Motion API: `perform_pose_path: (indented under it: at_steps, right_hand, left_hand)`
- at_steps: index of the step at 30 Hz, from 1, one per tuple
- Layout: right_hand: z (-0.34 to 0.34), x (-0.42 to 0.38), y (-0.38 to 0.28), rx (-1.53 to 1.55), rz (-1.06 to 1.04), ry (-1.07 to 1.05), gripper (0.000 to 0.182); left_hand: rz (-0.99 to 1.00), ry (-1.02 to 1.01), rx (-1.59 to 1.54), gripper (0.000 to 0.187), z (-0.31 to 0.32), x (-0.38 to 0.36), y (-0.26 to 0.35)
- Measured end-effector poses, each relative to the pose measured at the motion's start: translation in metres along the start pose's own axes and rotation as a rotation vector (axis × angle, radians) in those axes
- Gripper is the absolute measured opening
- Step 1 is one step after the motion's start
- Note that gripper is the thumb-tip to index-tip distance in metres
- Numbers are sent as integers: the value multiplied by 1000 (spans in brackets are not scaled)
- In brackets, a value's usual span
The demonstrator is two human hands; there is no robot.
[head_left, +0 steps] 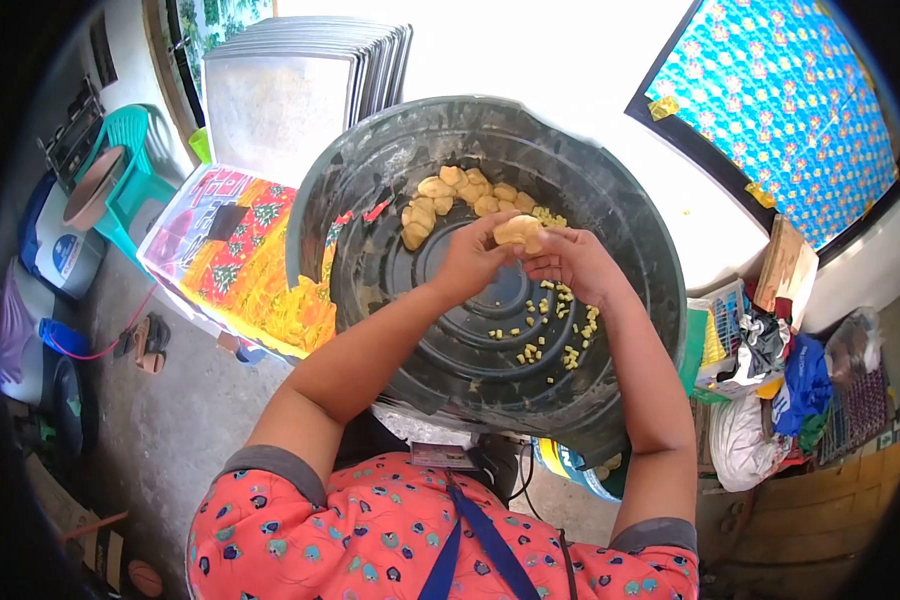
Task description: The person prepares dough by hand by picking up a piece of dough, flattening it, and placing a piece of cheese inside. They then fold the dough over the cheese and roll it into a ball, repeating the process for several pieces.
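Observation:
Both my hands hold one piece of dough (518,234) over a large dark round basin (380,345). My left hand (473,258) grips the dough from its left side, and my right hand (575,262) has its fingers on the right side. Beyond my hands, several yellowish dough lumps (453,190) lie in a curved row along the far left of the basin. Small pale-yellow cubes (535,330) are scattered over the basin's right half. More cubes sit just behind my right hand, partly hidden by it.
A stack of metal trays (280,100) leans at the back left, above a table with a colourful cover (240,235). A green plastic chair (130,185) stands farther left. At right are a blue floral-covered board (780,110), a crate (720,335) and several bags (805,385).

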State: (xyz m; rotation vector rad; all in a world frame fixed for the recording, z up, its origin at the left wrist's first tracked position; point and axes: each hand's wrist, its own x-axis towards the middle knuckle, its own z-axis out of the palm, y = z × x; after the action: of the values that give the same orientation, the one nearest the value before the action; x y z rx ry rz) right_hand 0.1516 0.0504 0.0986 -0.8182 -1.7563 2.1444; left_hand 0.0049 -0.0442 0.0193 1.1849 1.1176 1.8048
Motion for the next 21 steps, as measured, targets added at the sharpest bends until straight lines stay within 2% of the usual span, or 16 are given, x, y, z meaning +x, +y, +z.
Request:
perform_pose_path:
  at_steps: [3,7,10,12,13,15,18,21]
  right_hand:
    - [-5,2,0,-22,76,-2,32]
    - [-5,7,7,-225,14,89,27]
    - [-5,8,7,-307,-37,138,24]
    - [-4,8,6,-346,-65,158,23]
    - [-2,7,5,-353,-80,125,24]
    - [3,2,2,-367,-110,59,26]
    - [2,0,-2,-119,21,40,31]
    - [-3,4,5,-173,-13,67,35]
  left_hand:
    - [15,7,38,45,-3,1,-4]
    - [13,-35,35,41,-2,2,-5]
    - [-57,-33,-219,38,5,-1,8]
    - [-64,-45,-52,37,-1,0,5]
    - [-67,-51,30,37,-4,1,3]
    - [-78,-24,-7,37,-8,2,1]
    - [-71,-20,-72,37,-9,3,3]
    - [-51,-38,-166,35,-4,2,6]
